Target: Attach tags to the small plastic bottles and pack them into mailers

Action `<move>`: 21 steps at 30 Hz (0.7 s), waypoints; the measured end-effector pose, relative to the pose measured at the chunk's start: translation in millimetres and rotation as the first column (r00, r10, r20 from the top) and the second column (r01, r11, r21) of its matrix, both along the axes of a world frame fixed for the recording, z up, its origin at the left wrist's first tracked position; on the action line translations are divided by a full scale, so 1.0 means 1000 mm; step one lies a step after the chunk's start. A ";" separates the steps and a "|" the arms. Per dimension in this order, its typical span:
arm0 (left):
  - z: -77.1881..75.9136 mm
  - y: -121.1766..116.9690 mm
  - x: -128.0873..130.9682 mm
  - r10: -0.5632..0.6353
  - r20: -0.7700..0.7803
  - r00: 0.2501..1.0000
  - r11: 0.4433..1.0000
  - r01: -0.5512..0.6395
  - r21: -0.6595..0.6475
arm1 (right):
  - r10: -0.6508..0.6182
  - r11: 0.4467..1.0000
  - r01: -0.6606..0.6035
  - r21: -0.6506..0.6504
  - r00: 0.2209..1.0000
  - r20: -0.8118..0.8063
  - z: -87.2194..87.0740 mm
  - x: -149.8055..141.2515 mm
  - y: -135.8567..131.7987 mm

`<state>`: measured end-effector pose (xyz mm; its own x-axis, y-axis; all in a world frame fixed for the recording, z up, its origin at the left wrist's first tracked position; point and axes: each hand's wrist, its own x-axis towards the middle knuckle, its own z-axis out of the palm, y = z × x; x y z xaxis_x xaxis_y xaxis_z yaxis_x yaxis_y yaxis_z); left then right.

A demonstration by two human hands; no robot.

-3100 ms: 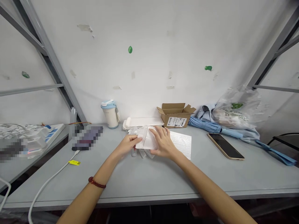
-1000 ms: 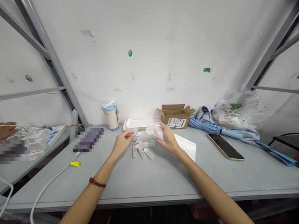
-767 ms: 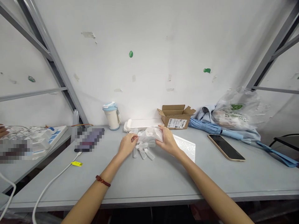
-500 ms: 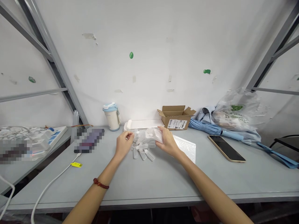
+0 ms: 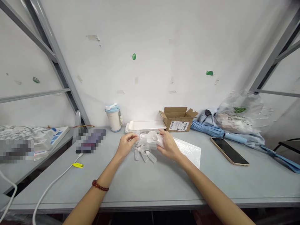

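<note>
We see the left hand (image 5: pixel 125 145) pinched shut on the near edge of a crumpled clear plastic bag (image 5: pixel 148 139), while the right hand (image 5: pixel 168 145) curls closed around the bag's other side. The bag hangs between both hands, just above the bench (image 5: pixel 145 181). Small clear vials (image 5: pixel 144 154) lie touching the bench directly under the hands. A white bubble mailer (image 5: pixel 189 150) lies just right of the right hand, a phone (image 5: pixel 229 151) farther right
</note>
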<state>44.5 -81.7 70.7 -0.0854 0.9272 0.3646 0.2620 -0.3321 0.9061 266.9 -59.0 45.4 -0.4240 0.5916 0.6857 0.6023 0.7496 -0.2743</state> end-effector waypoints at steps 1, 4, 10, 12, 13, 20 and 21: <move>0.001 0.000 0.000 -0.006 0.012 1.000 1.000 0.006 -0.012 | 0.004 1.000 -0.004 0.002 1.000 -0.003 0.000 0.000 0.000; 0.003 -0.002 -0.001 -0.031 0.029 0.999 0.999 0.032 -0.034 | -0.002 1.000 0.002 -0.001 1.000 0.000 -0.001 0.001 0.001; 0.004 -0.005 -0.001 -0.114 -0.002 0.993 0.991 0.114 -0.076 | 0.019 1.000 -0.020 0.019 1.000 0.024 -0.004 -0.001 0.001; 0.003 -0.005 -0.001 -0.152 -0.015 0.988 0.985 0.151 -0.085 | 0.024 0.999 -0.025 0.031 0.999 0.037 -0.005 -0.001 0.001; 0.003 -0.005 -0.001 -0.170 -0.020 0.985 0.982 0.167 -0.087 | 0.022 0.999 -0.024 0.034 0.999 0.044 -0.005 -0.001 0.000; 0.005 -0.007 -0.004 -0.230 -0.101 0.968 0.972 0.224 -0.071 | 0.018 0.999 -0.020 0.028 0.997 0.078 -0.003 -0.003 -0.003; 0.005 -0.008 -0.004 -0.229 -0.133 0.964 0.973 0.222 -0.062 | 0.021 0.999 -0.023 0.029 0.996 0.082 -0.003 -0.003 -0.004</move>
<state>40.8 -89.5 75.9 0.1759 0.9328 0.3145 0.3086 -0.3556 0.8822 263.9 -62.7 42.8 -0.4921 0.5615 0.6652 0.6053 0.7699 -0.2022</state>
